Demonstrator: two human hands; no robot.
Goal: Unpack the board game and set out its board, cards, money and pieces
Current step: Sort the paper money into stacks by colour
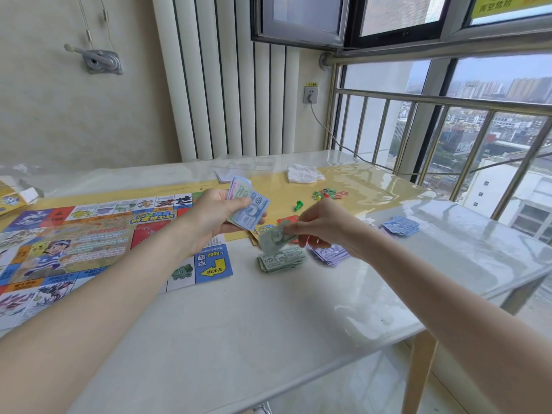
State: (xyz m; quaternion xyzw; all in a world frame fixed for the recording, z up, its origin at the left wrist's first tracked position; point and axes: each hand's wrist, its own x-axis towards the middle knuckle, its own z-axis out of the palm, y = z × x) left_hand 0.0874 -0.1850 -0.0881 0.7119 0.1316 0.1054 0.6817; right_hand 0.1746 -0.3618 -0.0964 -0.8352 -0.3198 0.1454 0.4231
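Observation:
The colourful game board (89, 243) lies flat on the left of the table. My left hand (218, 216) grips a fanned stack of play money (249, 209) above the board's right edge. My right hand (322, 227) pinches a single green note (273, 239) just over a green money pile (280, 259). A purple money pile (328, 253) lies partly under my right hand, and a blue pile (400, 225) sits farther right. A green pawn (297, 205) and a heap of small red and green pieces (328, 194) lie behind the hands. Red and yellow cards (288, 219) peek out between my hands.
A crumpled white bag (304, 173) and a small stack of white cards (222, 176) lie at the back of the table (268, 324). Box parts (12, 198) sit at the far left. A radiator, a cable and a window railing stand behind.

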